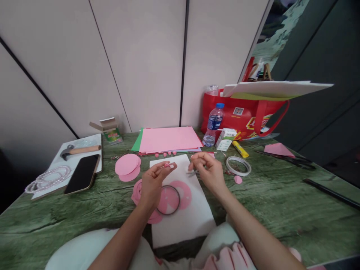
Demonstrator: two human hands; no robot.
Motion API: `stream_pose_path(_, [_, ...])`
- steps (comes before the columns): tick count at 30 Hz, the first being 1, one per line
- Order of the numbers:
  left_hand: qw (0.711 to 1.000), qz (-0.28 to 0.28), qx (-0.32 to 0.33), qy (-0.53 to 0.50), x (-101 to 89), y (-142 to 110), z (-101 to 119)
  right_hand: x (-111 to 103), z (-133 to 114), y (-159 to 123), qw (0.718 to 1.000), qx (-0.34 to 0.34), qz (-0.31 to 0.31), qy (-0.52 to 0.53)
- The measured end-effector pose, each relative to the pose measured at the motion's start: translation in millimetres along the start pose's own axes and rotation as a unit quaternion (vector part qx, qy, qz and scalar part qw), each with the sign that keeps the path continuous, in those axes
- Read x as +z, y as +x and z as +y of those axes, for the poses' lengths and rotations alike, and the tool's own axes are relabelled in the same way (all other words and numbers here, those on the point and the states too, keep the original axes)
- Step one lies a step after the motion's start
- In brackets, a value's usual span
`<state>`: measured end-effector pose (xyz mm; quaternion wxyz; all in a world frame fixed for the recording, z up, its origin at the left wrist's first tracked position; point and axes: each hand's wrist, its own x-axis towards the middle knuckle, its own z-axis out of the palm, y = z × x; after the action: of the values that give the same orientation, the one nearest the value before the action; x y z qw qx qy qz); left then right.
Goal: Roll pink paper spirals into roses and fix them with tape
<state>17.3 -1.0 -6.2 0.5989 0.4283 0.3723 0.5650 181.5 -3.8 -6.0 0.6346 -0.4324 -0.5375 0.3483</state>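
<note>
My left hand (153,183) is closed, pinching a small pink rolled paper piece (167,165) between thumb and fingers. Across from it, my right hand (208,170) has its fingertips pressed together; a thin greyish thing (192,173) shows just below them, too blurred to name. Both hands are above a white board (194,221). On the board lie a pink paper ring (185,195) and a thin dark hoop (179,198). More pink paper pieces (136,192) are partly hidden behind my left hand. Several small pink rolls (165,154) sit in a row beyond the board.
Pink paper circles (127,165), a phone (83,174), a hammer (84,150) and bead strands (53,178) lie left. Pink sheets (170,138) lie behind. Rightward are a tape roll (238,166), glue (240,149), a water bottle (214,125), a red bag (247,112) and a black rod (332,193).
</note>
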Motion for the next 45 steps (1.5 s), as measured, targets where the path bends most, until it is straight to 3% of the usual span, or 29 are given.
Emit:
stream_pose_path(3, [0.999, 0.002, 0.014, 0.039, 0.7, -0.3, 0.8, 9.2, 1.3, -5.1, 0.997, 0.035, -0.055, -0.032])
stream_pose_path(7, [0.997, -0.014, 0.029, 0.076, 3.8, -2.0, 1.6, 23.5, 3.5, -10.4, 0.986, 0.089, -0.109, 0.085])
stream_pose_path(16, [0.980, -0.020, 0.114, 0.163, 0.4, -1.0, -5.2, 25.3, 0.7, -10.1, 0.981, 0.109, -0.079, 0.140])
stream_pose_path(22, [0.977, -0.012, 0.115, 0.178, -2.3, 0.0, -7.1, 27.3, 1.3, -11.6, 0.991, 0.073, -0.064, 0.088])
stream_pose_path(27, [0.960, -0.024, 0.160, 0.227, -2.1, -0.8, -4.2, 25.9, 1.5, -12.6, 0.995, 0.051, -0.071, 0.053])
stream_pose_path(31, [0.930, -0.045, 0.208, 0.299, -3.2, -1.8, 0.3, 23.1, 1.9, -11.6, 0.994, 0.068, -0.079, 0.042])
stream_pose_path(35, [0.906, -0.083, 0.229, 0.348, -6.5, -1.1, 4.1, 17.1, 2.5, -8.0, 0.982, 0.113, -0.137, 0.064])
stream_pose_path(40, [0.896, -0.148, 0.217, 0.359, -9.0, 1.6, 6.7, 8.7, 7.0, -3.8, 0.957, 0.178, -0.206, 0.100])
stream_pose_path(45, [0.897, -0.160, 0.205, 0.358, -8.5, 1.9, 8.4, 7.8, 11.8, -3.9, 0.955, 0.176, -0.215, 0.104])
